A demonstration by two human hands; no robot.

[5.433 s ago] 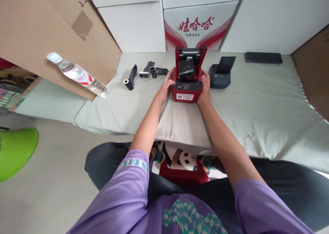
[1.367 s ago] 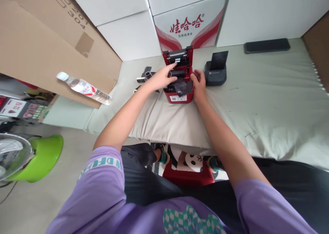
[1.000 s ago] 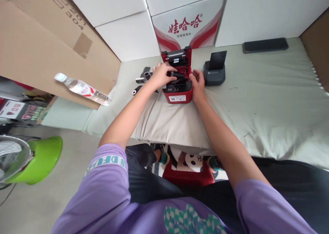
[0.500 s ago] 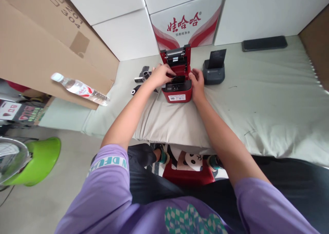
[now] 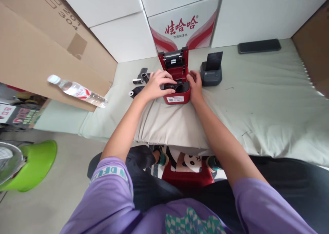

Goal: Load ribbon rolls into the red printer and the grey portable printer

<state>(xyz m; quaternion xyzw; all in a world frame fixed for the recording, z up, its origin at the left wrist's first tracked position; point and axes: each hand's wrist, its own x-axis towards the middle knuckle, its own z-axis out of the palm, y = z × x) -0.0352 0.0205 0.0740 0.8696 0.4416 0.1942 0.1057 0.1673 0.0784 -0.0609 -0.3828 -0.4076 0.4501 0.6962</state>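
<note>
A red and black label printer stands on the covered surface with its lid raised, rollers showing inside. My left hand is over the printer's front edge, its fingers closed on a dark strip of ribbon at the opening. Part of that strip is hidden beneath the fingers. Against the printer's right side, my right hand grips the body with the thumb on the top edge. Small black ribbon rolls lie just left of the printer, partly behind my left hand.
A smaller dark printer with a black sheet upright in it stands to the right. Farther right lies a black phone-like slab. White cartons line the back. A water bottle leans by a cardboard box at left.
My left hand has shifted down and forward over the printer's front edge, and the dark strip now lies across there. My right hand keeps its hold. The view has tilted slightly.
</note>
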